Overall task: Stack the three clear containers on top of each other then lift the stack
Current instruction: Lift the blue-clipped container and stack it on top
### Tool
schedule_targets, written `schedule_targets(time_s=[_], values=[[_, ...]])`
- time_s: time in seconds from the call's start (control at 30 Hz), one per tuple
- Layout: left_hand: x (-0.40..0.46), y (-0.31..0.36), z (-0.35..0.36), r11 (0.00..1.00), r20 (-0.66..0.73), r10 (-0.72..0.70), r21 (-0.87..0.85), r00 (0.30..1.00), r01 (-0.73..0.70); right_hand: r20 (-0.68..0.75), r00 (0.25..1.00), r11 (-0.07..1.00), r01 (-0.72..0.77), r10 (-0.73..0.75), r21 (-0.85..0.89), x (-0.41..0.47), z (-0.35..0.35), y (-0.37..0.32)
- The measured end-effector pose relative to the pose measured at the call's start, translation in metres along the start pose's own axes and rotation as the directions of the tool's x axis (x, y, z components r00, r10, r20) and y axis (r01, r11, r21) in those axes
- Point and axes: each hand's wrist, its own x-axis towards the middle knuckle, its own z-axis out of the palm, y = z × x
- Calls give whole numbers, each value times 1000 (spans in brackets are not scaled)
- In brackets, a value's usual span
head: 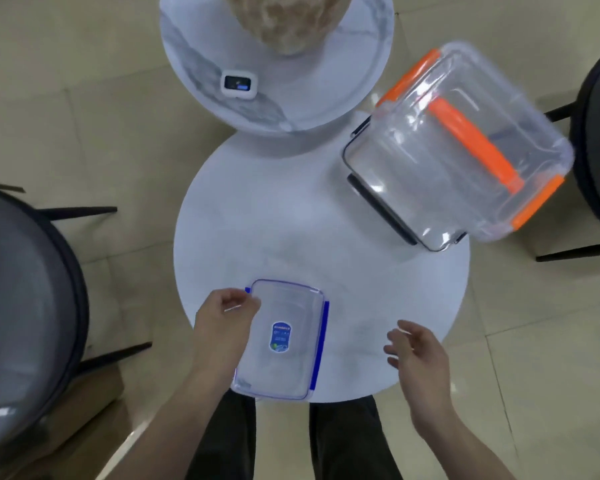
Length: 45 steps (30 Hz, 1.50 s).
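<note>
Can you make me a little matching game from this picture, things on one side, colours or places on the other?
Things:
1. small container
2. big container
3. left hand
4. right hand

Descriptions:
A. orange handle and clips
B. open, touching nothing
C. blue clips, oval sticker on the lid
D. on the small container's edge

Pairs: 1-C, 2-A, 3-D, 4-B
</note>
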Motion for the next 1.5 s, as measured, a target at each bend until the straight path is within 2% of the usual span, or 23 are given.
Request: schedule_targets(time_s=[0.23, 0.63, 0.8, 1.17, 1.5], values=[[10, -55, -28, 995, -8, 4, 100, 1000, -3, 129, 991, 976, 51, -24, -210, -9, 60, 29], [49, -74, -27, 983, 132, -76, 178, 988, 52, 151, 988, 928, 69, -14, -367, 11, 103, 40], [61, -71, -27, 963, 196, -102, 267, 975, 47, 159, 987, 923, 64, -3, -380, 16, 109, 44], [58, -68, -26, 974, 244, -150, 205, 958, 100, 199, 979, 949, 28, 37, -313, 20, 110, 48], [39, -66, -21, 973, 258, -108, 224, 960, 50, 234, 972, 947, 54, 23, -316, 22, 101, 46]])
